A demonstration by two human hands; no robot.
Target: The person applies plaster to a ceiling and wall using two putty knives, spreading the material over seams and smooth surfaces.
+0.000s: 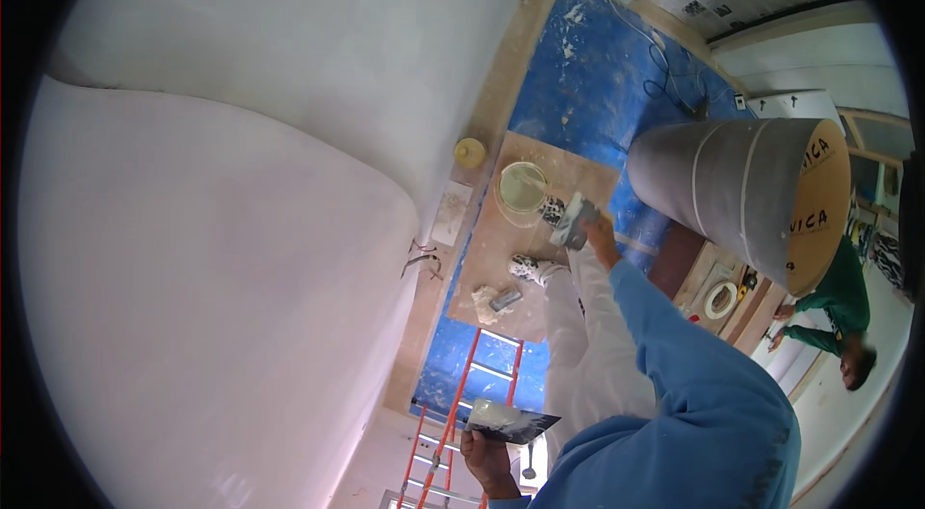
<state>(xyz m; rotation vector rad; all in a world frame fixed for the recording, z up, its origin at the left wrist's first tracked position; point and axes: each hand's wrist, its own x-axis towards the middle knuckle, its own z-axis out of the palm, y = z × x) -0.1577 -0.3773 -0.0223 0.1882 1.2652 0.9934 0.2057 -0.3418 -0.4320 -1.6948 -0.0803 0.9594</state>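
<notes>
My right hand (603, 241) is closed on a wide putty knife (575, 221), whose grey blade carries pale filler. It hangs over my shoe, beside an open bucket (523, 188) of pale paste. My left hand (488, 464) grips a broad flat plate (511, 420) by its edge; whitish filler is smeared across it. Beneath me a brown board (501, 229) lies on the floor. A grey block-like tool (505, 298) rests there on a crumpled cloth (485, 305). The pale curved wall (222, 249) fills the left side, with loose wires (422, 263) poking out near its edge.
Blue floor covering (588, 66) surrounds the board. A red ladder (472, 369) stands near my left hand. At right are a large grey cylinder (713, 181), a white ring (720, 299) on a bench, and a co-worker in green (840, 302). Cables (665, 66) lie on the floor.
</notes>
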